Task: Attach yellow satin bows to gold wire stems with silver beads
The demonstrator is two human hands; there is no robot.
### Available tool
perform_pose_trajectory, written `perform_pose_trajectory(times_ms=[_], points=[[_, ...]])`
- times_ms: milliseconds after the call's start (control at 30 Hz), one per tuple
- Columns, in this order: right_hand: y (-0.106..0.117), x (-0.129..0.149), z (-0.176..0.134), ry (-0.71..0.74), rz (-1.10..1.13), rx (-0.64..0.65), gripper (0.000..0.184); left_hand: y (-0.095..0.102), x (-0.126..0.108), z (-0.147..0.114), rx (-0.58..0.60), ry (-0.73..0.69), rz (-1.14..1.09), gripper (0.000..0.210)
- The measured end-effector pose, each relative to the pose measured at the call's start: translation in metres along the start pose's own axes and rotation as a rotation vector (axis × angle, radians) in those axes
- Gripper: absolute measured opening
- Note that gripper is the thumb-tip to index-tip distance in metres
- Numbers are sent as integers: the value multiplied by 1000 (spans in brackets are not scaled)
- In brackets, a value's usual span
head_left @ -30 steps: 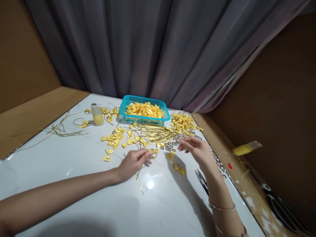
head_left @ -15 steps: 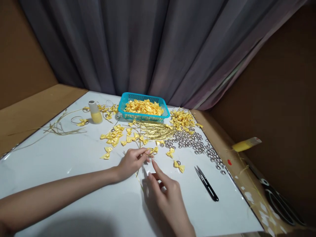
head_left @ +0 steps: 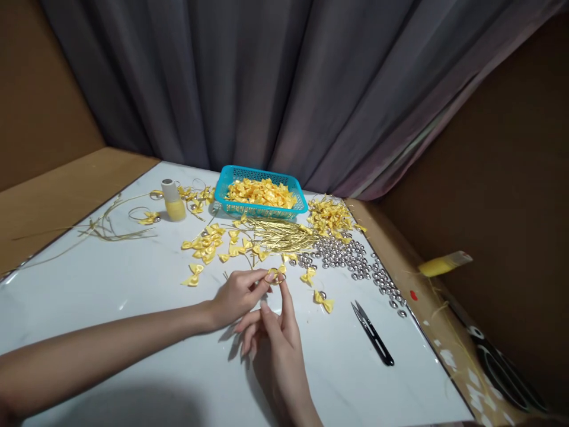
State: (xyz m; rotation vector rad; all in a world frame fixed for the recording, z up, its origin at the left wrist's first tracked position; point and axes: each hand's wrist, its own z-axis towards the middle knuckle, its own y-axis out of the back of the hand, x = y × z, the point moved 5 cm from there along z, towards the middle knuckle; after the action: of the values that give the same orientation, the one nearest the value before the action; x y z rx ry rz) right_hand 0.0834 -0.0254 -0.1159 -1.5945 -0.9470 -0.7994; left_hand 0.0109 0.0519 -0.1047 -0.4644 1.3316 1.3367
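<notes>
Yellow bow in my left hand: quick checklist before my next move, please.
1. Left hand gripping the yellow bow and its gold loop: ok.
2. Right hand in place, index fingertip at the loop: ok.
3. Loop fastened firmly: cannot tell, too small.
4. Black snips lying apart from both hands: ok.
5. Silver pieces gathered in a container: not ok, spread loose toward the table's right edge.
6. Blue basket upright: ok.
</notes>
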Motion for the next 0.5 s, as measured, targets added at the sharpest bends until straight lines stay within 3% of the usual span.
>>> perform_pose_trajectory(times_ms=[233, 500], points=[[-3, 15, 3, -45, 229, -42, 61, -1, 0, -1, 14, -62, 11, 31], [3, 18, 5, -15, 268, -119, 37, 0, -6, -3, -7, -197, 132, 30]])
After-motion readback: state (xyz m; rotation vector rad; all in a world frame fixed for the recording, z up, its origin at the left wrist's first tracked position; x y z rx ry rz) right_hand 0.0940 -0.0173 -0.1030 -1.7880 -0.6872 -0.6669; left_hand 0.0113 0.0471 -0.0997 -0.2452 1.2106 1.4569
